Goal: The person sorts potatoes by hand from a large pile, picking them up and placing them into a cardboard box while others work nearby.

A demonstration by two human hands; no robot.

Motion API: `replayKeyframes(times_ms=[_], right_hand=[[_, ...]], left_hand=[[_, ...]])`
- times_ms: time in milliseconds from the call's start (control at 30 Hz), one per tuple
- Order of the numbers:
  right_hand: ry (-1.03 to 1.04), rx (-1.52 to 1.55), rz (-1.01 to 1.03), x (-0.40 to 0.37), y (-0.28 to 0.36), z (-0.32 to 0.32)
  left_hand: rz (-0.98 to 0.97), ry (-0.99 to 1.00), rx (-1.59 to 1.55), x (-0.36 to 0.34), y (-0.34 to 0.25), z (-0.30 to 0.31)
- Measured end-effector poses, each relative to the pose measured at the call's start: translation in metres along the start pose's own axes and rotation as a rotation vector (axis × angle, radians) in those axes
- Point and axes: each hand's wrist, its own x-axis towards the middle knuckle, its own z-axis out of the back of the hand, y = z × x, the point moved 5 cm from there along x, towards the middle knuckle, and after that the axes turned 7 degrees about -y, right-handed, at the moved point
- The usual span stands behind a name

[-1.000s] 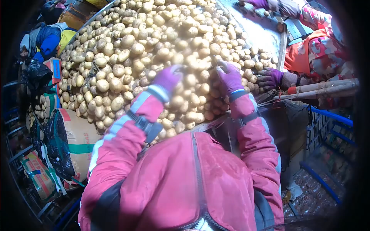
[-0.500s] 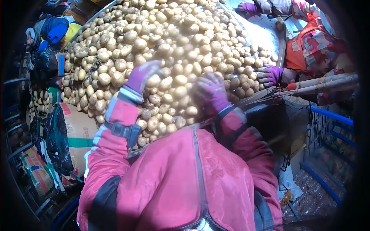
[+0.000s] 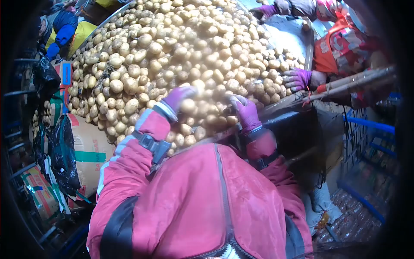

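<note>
Your left hand (image 3: 178, 98) and right hand (image 3: 246, 111) curl by potatoes (image 3: 180, 52), mid-frame – I can't tell if either grips. Potatoes crowd the table edge (image 3: 281, 104), centre right – a bump could spill some.

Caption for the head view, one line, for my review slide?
Purple-gloved left hand and right hand at heaped potatoes, with a co-worker's hand at the heap's edge.

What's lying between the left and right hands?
In the head view, potatoes lie between the left hand and right hand.
</note>
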Motion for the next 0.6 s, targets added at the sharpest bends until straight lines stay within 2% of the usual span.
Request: replayKeyframes(times_ms=[67,133,267,367,400,467,500,533,600], right_hand=[[0.031,-0.325,0.366,-0.011,-0.003,0.011],[0.038,-0.417,0.504,-0.018,0.003,0.012],[0.043,-0.262,0.355,-0.033,0.016,0.012],[0.126,-0.258,0.349,-0.037,0.007,0.002],[0.192,-0.271,0.347,-0.036,0.007,-0.007],[0.352,-0.303,0.324,-0.038,0.013,-0.024],[0.464,0.057,-0.091,-0.049,0.015,-0.039],[0.421,0.393,-0.526,-0.065,0.018,-0.052],[0.636,0.616,-0.522,-0.085,0.064,-0.085]], left_hand=[[0.174,-0.039,-0.233,-0.011,-0.013,0.008],[0.324,-0.104,-0.373,-0.014,-0.022,0.012],[0.794,-0.3,-0.984,-0.004,-0.076,0.0],[0.755,-0.209,-0.908,-0.012,-0.073,-0.009],[0.55,-0.186,-0.568,-0.025,-0.054,-0.007],[0.405,-0.218,-0.337,-0.048,-0.041,-0.006],[0.339,-0.244,-0.218,-0.059,-0.035,-0.005],[0.324,-0.273,-0.233,-0.06,-0.048,-0.004],[0.307,-0.274,-0.239,-0.056,-0.075,-0.008]])
